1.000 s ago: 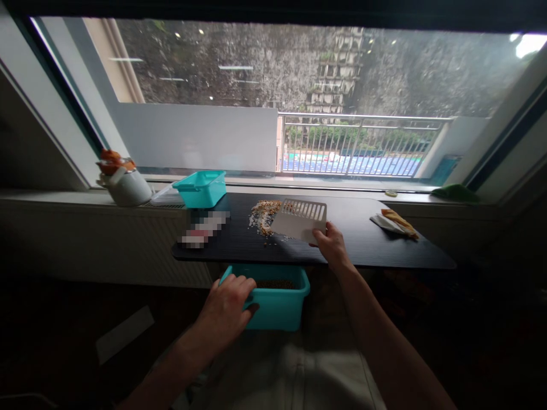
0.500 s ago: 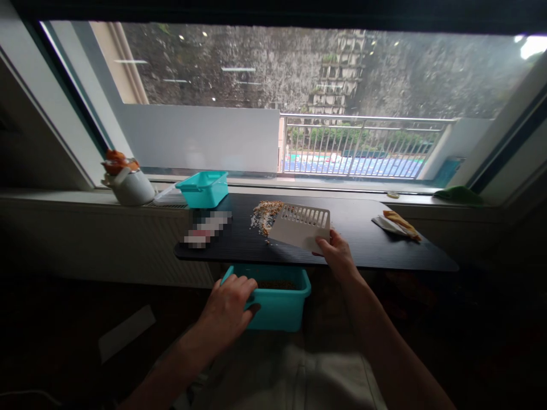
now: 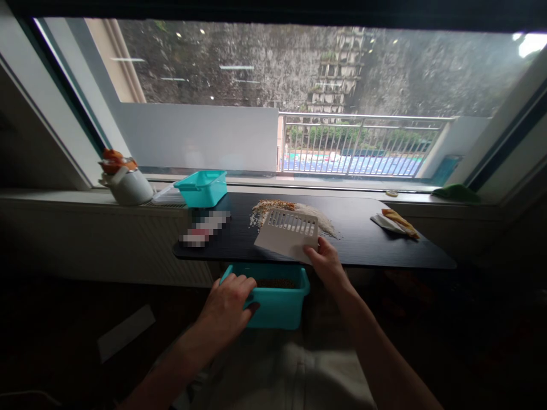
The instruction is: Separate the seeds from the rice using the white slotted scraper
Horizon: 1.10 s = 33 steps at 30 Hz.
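My right hand (image 3: 327,264) is closed on the lower right corner of a pale slotted scraper (image 3: 285,235), held tilted over the front edge of the black table (image 3: 367,242). A pile of mixed grains (image 3: 294,213) lies on the table just behind the scraper. My left hand (image 3: 227,306) grips the left rim of a teal bin (image 3: 280,307) held below the table's front edge. Brown grains lie inside that bin.
A second teal bin (image 3: 201,188) stands at the table's back left beside a clear lid. A white pot (image 3: 128,184) with orange contents sits on the sill. A blurred packet (image 3: 204,228) lies left of the grains. A napkin with a bread-like piece (image 3: 396,222) lies at the right.
My right hand has drawn the scraper left and toward the table's front edge, uncovering a pale spread of grains behind it. The left hand and the bin have stayed put.
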Motion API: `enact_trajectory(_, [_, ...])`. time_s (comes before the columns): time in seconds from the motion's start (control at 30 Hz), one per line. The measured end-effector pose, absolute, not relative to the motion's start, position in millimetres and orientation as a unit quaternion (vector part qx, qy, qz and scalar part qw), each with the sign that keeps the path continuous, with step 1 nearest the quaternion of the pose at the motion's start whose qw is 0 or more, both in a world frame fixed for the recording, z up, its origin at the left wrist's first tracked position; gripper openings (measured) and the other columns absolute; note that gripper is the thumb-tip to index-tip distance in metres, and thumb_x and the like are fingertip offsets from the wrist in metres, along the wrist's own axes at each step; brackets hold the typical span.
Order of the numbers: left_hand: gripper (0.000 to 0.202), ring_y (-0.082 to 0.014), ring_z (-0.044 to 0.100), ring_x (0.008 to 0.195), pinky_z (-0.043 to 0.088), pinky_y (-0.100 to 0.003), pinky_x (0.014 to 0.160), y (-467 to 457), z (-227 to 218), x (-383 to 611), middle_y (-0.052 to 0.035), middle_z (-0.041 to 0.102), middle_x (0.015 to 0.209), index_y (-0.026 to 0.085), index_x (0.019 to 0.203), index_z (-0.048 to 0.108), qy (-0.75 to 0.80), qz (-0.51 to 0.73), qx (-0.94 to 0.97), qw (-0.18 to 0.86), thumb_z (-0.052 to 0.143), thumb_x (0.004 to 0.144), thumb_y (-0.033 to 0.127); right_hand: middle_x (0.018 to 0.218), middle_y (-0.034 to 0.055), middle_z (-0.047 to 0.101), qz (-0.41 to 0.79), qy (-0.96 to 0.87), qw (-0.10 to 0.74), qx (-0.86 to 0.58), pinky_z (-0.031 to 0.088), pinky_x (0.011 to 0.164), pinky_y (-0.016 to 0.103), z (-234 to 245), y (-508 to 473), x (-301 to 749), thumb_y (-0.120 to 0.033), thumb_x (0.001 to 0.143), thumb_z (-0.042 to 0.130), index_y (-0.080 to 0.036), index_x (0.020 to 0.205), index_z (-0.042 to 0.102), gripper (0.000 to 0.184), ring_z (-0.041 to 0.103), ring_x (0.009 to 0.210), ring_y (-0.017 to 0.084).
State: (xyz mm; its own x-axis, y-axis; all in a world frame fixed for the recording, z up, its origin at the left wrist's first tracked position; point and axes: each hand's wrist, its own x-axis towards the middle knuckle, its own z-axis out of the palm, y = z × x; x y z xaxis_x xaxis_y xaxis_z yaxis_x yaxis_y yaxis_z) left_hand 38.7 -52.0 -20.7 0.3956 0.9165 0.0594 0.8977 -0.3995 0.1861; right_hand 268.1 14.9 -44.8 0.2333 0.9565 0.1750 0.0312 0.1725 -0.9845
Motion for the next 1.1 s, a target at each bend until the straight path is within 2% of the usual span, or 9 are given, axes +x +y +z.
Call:
enact_trajectory(0.27, [0.006,-0.0255,0.057,0.094,0.041,-0.039,0.081,-54,-20,37,-0.002,0.064,0.091,0.022,0.085,0.058,0.545,0.081,0.832,0.063,0.063,0.083,0.021,0.078,0.007,0.068,0.286,-0.458,0.614,-0.576,0.057,0.063,0.038,-50,25,287,-0.036,0.064,0.06,-0.018,0.09,0.057,0.031,0.066,0.071,0.025])
enact_trajectory(0.4, [0.005,-0.0247,0.056,0.093,0.04,-0.039,0.082,-53,-21,37,-0.0017,0.064,0.09,0.022,0.085,0.058,0.545,0.085,0.832,0.064,0.062,0.083,0.021,0.082,0.0061,0.069,0.303,-0.45,0.623,-0.563,0.059,0.061,0.037,-42,34,288,-0.036,0.065,0.059,-0.02,0.091,0.055,0.032,0.067,0.071,0.024])
enact_trajectory(0.67, [0.004,-0.0248,0.057,0.093,0.041,-0.038,0.082,-55,-20,37,-0.0019,0.065,0.09,0.022,0.084,0.057,0.542,0.085,0.834,0.063,0.06,0.083,0.019,0.074,0.0025,0.066,0.332,-0.459,0.614,-0.55,0.059,0.054,0.034,-37,39,279,-0.032,0.063,0.06,-0.019,0.087,0.056,0.028,0.065,0.065,0.021])
enact_trajectory(1.1, [0.004,-0.0252,0.057,0.093,0.041,-0.039,0.081,-54,-21,36,-0.002,0.064,0.089,0.022,0.084,0.058,0.538,0.097,0.835,0.065,0.06,0.084,0.019,0.077,0.0031,0.066,0.341,-0.455,0.615,-0.546,0.059,0.054,0.033,-31,36,278,-0.032,0.062,0.06,-0.017,0.089,0.057,0.03,0.065,0.068,0.021])
